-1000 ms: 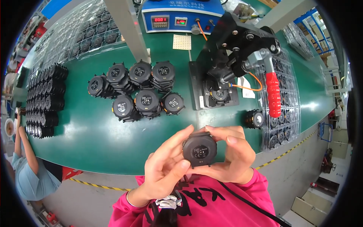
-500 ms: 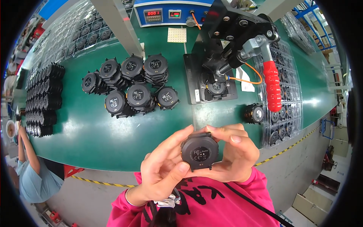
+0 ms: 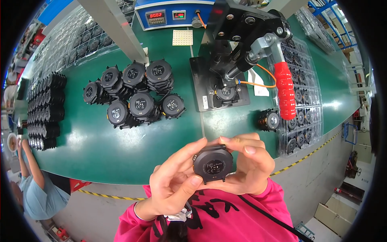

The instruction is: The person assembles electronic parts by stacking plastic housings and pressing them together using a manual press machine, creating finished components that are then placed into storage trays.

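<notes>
A round black watch case (image 3: 213, 163) with short lugs sits between both of my hands, its printed back turned up toward me. My left hand (image 3: 174, 177) grips it from the left, with the thumb on its lower left edge. On the other side my right hand (image 3: 250, 163) holds the case's right and upper edge. Beyond them stands a black toggle-clamp press (image 3: 258, 48) with a red handle (image 3: 285, 90). Another watch case (image 3: 225, 93) lies under the press head on a black base plate (image 3: 201, 86).
Stacks of watch cases (image 3: 141, 105) stand left of the press, with more rows (image 3: 47, 109) at the far left. A short stack (image 3: 269, 120) and clear trays (image 3: 299, 133) lie to the right. Behind is a blue control box (image 3: 173, 16). A person in light blue (image 3: 42, 193) sits at left.
The bench, stacks and press have shifted slightly left in the view. The red digits on the control box have changed. Both hands keep hold of the watch case, which has tilted slightly.
</notes>
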